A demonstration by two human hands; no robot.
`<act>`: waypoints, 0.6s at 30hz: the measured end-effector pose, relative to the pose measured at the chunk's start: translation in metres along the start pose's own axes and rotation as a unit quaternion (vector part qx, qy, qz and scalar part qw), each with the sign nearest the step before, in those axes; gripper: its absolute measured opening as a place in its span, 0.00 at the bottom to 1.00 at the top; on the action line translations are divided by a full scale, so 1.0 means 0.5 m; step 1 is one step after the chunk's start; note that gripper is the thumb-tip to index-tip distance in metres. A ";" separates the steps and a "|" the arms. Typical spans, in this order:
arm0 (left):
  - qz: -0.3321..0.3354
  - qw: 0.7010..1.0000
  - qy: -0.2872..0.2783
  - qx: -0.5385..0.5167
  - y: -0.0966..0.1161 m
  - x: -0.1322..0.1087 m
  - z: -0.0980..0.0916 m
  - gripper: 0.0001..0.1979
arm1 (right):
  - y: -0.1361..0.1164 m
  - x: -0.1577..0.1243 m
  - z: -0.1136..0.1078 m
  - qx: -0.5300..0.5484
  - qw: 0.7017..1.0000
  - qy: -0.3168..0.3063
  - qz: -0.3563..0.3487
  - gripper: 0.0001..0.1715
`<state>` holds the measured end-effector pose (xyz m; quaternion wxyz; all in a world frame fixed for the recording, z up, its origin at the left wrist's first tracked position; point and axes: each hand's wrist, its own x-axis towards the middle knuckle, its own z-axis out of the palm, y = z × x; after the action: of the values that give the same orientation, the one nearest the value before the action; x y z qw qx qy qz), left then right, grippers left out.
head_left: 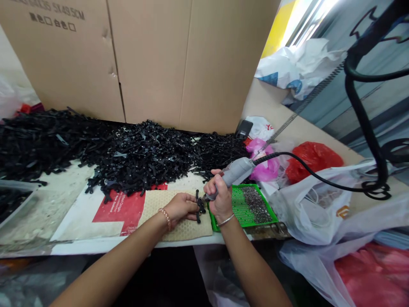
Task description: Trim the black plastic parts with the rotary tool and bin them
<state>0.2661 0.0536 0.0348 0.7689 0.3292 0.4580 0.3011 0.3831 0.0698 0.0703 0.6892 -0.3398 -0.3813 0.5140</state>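
My left hand [182, 207] pinches a small black plastic part [198, 213] above a yellowish honeycomb-patterned mat [179, 230]. Wrapped around a grey electric screwdriver [238, 170] is my right hand [220, 196]. The driver slants down to the left, and its tip meets the black part or lies very near it; I cannot tell which. A black cord runs from the tool's rear to the right. Just right of the mat sits a green tray [271, 211] with small metal screws [255, 204], partly hidden behind my right hand and wrist.
Heaps of black plastic parts [147, 149] lie along the back, before a tall cardboard box [153, 64]. A clear bin [22, 204] stands at left. Plastic bags [322, 204] and a red bag [313, 162] crowd the right. A coiled cable [306, 100] hangs over the tool.
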 end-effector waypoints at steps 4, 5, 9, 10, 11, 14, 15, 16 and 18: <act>0.002 1.000 -0.005 -0.004 -0.001 0.001 0.001 0.12 | 0.002 0.000 -0.004 0.004 1.000 0.001 0.000 0.18; 0.003 1.000 -0.003 -0.006 -0.002 0.002 0.001 0.12 | 0.002 -0.001 -0.004 0.003 1.000 0.000 0.001 0.18; 0.001 1.000 0.002 -0.001 -0.003 0.002 0.001 0.11 | -0.001 -0.004 -0.001 -0.001 1.000 -0.004 -0.005 0.17; 0.001 1.000 0.001 0.001 -0.003 0.002 0.001 0.11 | -0.002 -0.004 0.000 -0.003 1.000 -0.006 -0.007 0.17; 0.001 1.000 0.000 0.003 -0.003 0.002 0.000 0.11 | -0.003 -0.004 0.001 -0.004 1.000 -0.007 -0.009 0.17; 0.000 1.000 0.002 0.002 -0.002 0.001 0.000 0.11 | -0.003 -0.004 0.000 -0.008 1.000 -0.008 -0.006 0.18; -0.001 1.000 0.002 0.001 -0.002 0.001 0.000 0.11 | -0.002 -0.003 0.000 -0.007 1.000 -0.008 -0.004 0.18; -0.003 1.000 0.003 0.001 -0.002 0.001 0.000 0.11 | 0.000 -0.003 -0.001 -0.004 1.000 -0.007 -0.002 0.18; -0.003 1.000 0.001 0.000 -0.001 0.000 0.000 0.11 | 0.003 -0.003 -0.003 0.001 1.000 -0.006 -0.003 0.18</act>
<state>0.2664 0.0534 0.0345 0.7692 0.3275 0.4599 0.2993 0.3833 0.0684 0.0681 0.6890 -0.3342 -0.3861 0.5144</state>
